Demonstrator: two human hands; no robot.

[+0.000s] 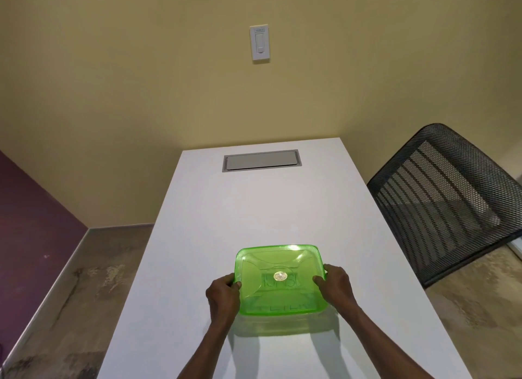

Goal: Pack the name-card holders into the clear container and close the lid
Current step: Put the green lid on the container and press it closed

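A clear square container (282, 323) stands on the white table (268, 209), near its front. A translucent green lid (279, 263) with a small round sticker lies on top of it. My left hand (223, 296) grips the lid's left edge, thumb on top. On the opposite side my right hand (336, 287) holds the right edge the same way. Faint shapes show through the green lid; I cannot make out the name-card holders.
A grey cable hatch (261, 160) is set into the table's far end. A black mesh chair back (446, 200) leans at the right of the table. A light switch (260, 42) sits on the yellow wall beyond.
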